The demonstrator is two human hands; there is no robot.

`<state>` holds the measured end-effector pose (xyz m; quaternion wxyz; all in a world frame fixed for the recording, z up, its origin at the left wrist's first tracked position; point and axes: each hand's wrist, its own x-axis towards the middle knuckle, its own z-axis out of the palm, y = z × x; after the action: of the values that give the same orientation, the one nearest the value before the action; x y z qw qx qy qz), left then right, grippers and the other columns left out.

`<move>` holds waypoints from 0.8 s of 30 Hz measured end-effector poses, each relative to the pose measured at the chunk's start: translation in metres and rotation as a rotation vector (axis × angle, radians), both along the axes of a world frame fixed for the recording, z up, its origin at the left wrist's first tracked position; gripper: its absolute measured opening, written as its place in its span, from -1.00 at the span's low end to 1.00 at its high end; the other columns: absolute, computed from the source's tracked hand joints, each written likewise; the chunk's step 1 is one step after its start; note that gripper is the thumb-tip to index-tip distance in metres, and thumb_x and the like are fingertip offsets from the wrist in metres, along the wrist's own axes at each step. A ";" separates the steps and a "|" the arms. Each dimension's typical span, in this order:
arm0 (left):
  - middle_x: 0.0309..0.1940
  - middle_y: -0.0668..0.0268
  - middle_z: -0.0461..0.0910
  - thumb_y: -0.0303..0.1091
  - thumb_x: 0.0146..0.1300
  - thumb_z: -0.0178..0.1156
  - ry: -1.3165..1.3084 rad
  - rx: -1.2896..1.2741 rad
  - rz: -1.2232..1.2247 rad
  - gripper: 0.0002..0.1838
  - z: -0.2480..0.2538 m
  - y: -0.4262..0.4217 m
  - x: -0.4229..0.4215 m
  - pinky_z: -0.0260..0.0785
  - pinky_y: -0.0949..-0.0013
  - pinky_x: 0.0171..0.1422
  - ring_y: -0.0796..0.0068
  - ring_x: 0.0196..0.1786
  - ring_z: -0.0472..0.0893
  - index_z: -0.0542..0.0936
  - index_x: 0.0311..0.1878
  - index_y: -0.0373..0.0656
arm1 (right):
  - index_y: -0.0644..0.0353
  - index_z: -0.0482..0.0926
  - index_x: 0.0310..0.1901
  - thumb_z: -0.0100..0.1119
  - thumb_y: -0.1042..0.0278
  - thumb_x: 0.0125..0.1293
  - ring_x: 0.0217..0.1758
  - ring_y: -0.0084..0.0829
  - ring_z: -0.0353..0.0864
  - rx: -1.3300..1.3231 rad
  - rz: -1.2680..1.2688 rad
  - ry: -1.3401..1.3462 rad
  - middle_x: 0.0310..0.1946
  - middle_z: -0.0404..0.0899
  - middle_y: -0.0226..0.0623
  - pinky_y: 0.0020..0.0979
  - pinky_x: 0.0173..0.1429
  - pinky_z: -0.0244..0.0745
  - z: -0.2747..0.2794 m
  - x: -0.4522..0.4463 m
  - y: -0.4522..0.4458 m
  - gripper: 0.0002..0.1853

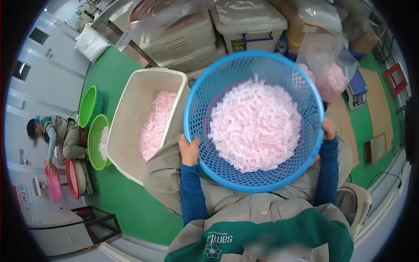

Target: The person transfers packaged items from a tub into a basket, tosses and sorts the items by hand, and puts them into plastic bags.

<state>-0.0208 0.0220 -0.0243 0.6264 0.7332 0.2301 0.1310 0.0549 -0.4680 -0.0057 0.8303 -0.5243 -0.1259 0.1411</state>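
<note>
A round blue plastic basket (253,187) with perforated walls is held in front of me, above my lap. Many short, pale pink and whitish tube-like pieces (255,126) form a heap inside it. On the basket's left side, my left hand (189,150) is closed around the rim. My right hand (328,130) grips the opposite side, its fingers partly hidden behind the rim. Just left of the basket stands a cream plastic tub (126,109), tilted in view, with more pink pieces (158,124) in it.
Green baskets (99,150) stand on the green floor at left, near a crouching co-worker (65,135) who holds a pink basket (53,181). Beyond my basket are a lidded storage box (248,26) and plastic bags of pink material (331,83). A fan (351,203) is at lower right.
</note>
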 end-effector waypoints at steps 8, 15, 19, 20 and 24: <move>-0.47 0.27 0.52 -0.54 -0.04 0.09 -0.082 0.306 0.068 -0.86 -0.041 0.002 0.015 0.34 0.35 -0.29 0.44 -0.43 0.48 0.47 -0.34 -0.31 | 0.35 0.36 0.13 0.00 0.30 0.21 -0.15 -0.34 0.57 -0.880 -0.309 -0.447 -0.08 0.53 -0.19 -0.33 -0.04 0.47 -0.133 0.041 -0.041 -0.54; -0.41 0.27 0.50 -0.57 0.01 0.07 -0.111 0.084 0.004 -0.80 0.039 -0.004 -0.004 0.33 0.42 -0.29 0.53 -0.40 0.45 0.44 -0.23 -0.33 | 0.29 0.24 0.24 -0.14 0.34 0.31 0.00 -0.32 0.53 0.108 0.119 0.042 0.04 0.47 -0.17 -0.35 0.04 0.47 0.020 -0.028 -0.002 -0.53; -0.49 0.03 0.48 -0.51 -0.05 0.08 -0.102 0.403 0.013 -0.79 -0.021 0.007 0.023 0.34 0.22 -0.18 0.18 -0.40 0.48 0.42 -0.29 -0.36 | 0.11 0.50 -0.28 0.01 0.05 0.32 -0.77 -0.69 0.33 -0.571 -0.187 -0.003 -0.60 0.51 -0.50 -0.65 -0.71 0.18 -0.064 0.014 -0.011 -0.72; -0.49 0.03 0.49 -0.50 -0.04 0.09 -0.141 0.405 0.044 -0.81 -0.041 0.005 0.022 0.34 0.19 -0.18 0.16 -0.38 0.50 0.42 -0.31 -0.35 | 0.10 0.50 -0.28 0.02 0.04 0.31 -0.79 -0.68 0.30 -0.538 -0.199 0.110 -0.63 0.50 -0.51 -0.64 -0.73 0.15 -0.068 0.012 -0.009 -0.72; -0.44 0.01 0.53 -0.48 -0.02 0.13 -0.013 0.318 0.033 -0.83 -0.021 -0.016 0.012 0.35 0.13 -0.17 0.08 -0.31 0.56 0.41 -0.35 -0.33 | 0.08 0.50 -0.29 0.04 0.03 0.31 -0.83 -0.68 0.23 -0.457 -0.204 0.386 -0.68 0.46 -0.53 -0.61 -0.77 0.07 -0.080 0.001 -0.010 -0.72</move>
<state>-0.0089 0.0060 -0.0451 0.5016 0.8184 0.2143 0.1807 0.0558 -0.4778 -0.0852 0.7093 -0.6708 0.1223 0.1788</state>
